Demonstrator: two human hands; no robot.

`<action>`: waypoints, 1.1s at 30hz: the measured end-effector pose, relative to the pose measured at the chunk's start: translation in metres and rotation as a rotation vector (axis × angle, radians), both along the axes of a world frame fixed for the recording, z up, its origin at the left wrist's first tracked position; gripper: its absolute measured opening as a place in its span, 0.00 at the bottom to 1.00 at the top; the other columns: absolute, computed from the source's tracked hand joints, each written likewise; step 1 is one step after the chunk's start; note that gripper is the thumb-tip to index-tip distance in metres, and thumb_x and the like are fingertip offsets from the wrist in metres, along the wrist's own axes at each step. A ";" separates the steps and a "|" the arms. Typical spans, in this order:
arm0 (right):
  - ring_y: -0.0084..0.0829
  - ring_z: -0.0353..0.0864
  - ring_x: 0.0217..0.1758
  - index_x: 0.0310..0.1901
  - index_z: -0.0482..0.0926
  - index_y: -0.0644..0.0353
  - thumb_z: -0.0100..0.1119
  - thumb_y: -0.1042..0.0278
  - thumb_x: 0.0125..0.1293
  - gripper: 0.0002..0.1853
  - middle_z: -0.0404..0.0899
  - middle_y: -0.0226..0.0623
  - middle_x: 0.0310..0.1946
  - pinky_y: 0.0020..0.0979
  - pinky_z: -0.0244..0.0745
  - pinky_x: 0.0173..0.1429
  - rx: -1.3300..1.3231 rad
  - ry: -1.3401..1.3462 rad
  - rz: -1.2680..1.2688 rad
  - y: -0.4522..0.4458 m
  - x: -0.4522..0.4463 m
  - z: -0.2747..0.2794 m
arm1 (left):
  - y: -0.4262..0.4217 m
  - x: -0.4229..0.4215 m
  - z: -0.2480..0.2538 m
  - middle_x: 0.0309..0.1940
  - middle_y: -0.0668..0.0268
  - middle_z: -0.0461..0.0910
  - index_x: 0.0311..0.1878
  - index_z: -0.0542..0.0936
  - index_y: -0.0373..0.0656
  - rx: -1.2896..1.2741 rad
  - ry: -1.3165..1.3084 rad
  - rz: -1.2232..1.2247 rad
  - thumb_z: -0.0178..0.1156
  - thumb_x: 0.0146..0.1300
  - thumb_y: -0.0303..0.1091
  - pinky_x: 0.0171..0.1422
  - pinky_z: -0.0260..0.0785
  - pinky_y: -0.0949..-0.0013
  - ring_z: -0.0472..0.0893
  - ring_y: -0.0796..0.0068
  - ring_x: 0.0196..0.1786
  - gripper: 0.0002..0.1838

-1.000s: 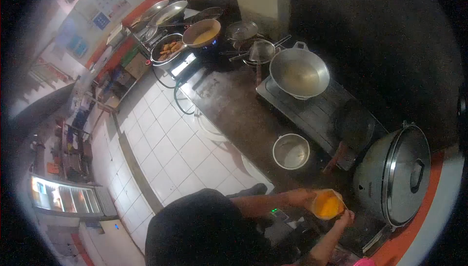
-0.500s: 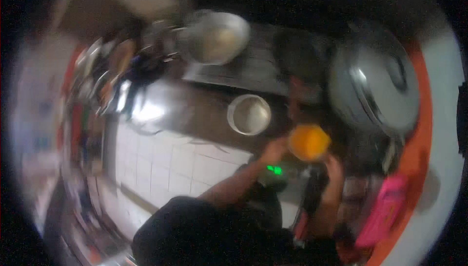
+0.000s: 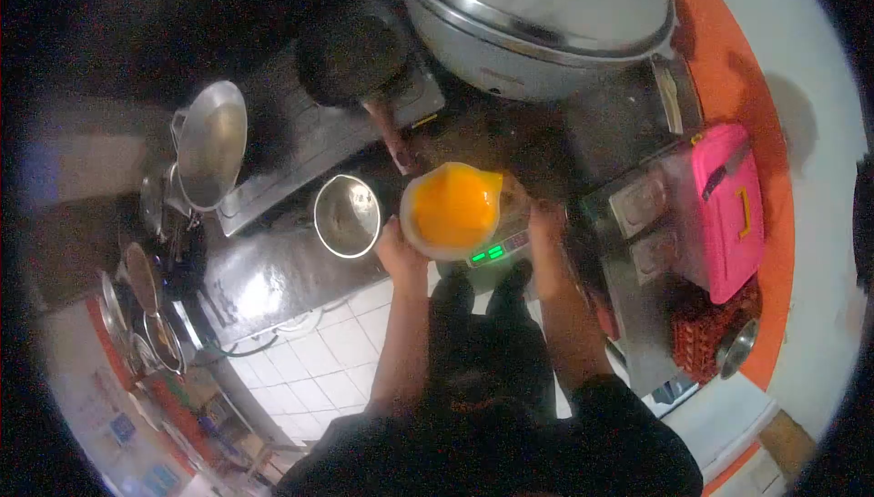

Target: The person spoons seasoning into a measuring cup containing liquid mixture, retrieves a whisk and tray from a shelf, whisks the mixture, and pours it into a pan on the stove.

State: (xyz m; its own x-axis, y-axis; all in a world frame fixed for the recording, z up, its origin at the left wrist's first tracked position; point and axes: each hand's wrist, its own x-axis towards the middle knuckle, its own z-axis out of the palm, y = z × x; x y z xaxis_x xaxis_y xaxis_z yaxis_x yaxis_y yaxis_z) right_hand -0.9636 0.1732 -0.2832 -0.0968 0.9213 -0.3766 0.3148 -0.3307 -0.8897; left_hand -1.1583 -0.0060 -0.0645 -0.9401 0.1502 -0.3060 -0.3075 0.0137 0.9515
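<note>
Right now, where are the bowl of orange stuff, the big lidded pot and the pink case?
Bowl of orange stuff (image 3: 426, 242), head view: its pale wall.
Big lidded pot (image 3: 564, 7), head view: its lid.
Pink case (image 3: 713, 247), head view: its pink side.

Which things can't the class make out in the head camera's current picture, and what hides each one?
- Underside of the pale container: hidden below its yellow contents.
- Grip of the right hand: blurred and dim.
- Figures on the green display: too small and blurred.
- Inside of the large pot: covered by its lid, whose handle the top edge cuts off.
- Inside of the pink case: closed.
</note>
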 end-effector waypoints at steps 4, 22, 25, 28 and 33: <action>0.37 0.79 0.35 0.33 0.80 0.59 0.60 0.58 0.55 0.12 0.81 0.40 0.32 0.38 0.74 0.41 0.002 -0.490 0.018 0.002 -0.042 0.069 | -0.025 -0.001 0.031 0.33 0.63 0.76 0.34 0.75 0.35 0.297 -0.195 0.019 0.43 0.64 0.33 0.42 0.69 0.68 0.75 0.75 0.36 0.13; 0.26 0.77 0.36 0.39 0.78 0.64 0.62 0.72 0.58 0.08 0.80 0.35 0.33 0.28 0.72 0.44 0.172 0.260 -0.059 0.037 0.063 0.230 | -0.093 -0.017 0.086 0.40 0.56 0.77 0.41 0.75 0.31 0.202 -0.146 0.037 0.41 0.63 0.36 0.48 0.71 0.64 0.77 0.65 0.45 0.18; 0.25 0.77 0.39 0.39 0.78 0.63 0.62 0.70 0.57 0.09 0.79 0.34 0.36 0.27 0.71 0.44 0.517 -0.328 0.264 -0.006 0.119 0.254 | -0.084 -0.013 0.065 0.39 0.56 0.76 0.39 0.74 0.32 0.118 -0.082 -0.010 0.42 0.62 0.35 0.49 0.72 0.64 0.77 0.65 0.44 0.16; 0.28 0.75 0.45 0.39 0.78 0.62 0.62 0.67 0.58 0.10 0.78 0.37 0.45 0.31 0.70 0.48 0.189 0.042 0.052 -0.065 0.162 0.275 | -0.067 -0.005 0.048 0.39 0.57 0.76 0.37 0.74 0.34 0.289 -0.215 -0.001 0.43 0.62 0.35 0.46 0.72 0.64 0.77 0.66 0.43 0.14; 0.29 0.75 0.47 0.41 0.78 0.64 0.60 0.65 0.58 0.13 0.77 0.39 0.46 0.30 0.69 0.54 0.062 0.111 -0.246 -0.158 0.245 0.295 | -0.070 -0.013 -0.057 0.39 0.55 0.77 0.34 0.74 0.39 -0.087 0.159 -0.331 0.47 0.62 0.43 0.40 0.70 0.65 0.78 0.61 0.42 0.16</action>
State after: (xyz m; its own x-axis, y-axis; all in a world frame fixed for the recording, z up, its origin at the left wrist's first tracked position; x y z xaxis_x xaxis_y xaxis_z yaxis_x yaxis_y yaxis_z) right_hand -0.7188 0.0153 0.0119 0.0954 0.9431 -0.3185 0.1312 -0.3291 -0.9351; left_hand -1.1716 -0.0759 -0.1217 -0.8819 0.4335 -0.1850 -0.1211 0.1708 0.9778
